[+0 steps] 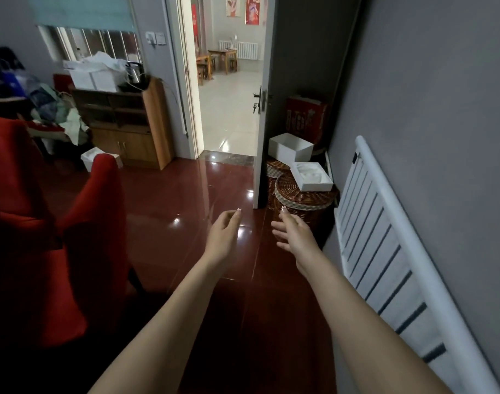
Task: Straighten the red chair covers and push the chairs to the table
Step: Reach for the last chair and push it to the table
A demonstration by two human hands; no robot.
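chair covers (72, 223) at left, radiator (385, 251) on right wall, baskets (302, 200) behind open door (264, 109) ahead

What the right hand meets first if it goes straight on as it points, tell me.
Probably the nearer wicker basket beside the open door: the right hand, open and empty, points forward at it over the floor. Depth is unclear.

Glossy dark-red tiled floor (186, 194) lies open ahead to the doorway; red fabric-covered chairs (81, 237) crowd the left, brown wicker baskets (302, 200) (white boxes atop) and a white wall radiator (385, 251) the right.
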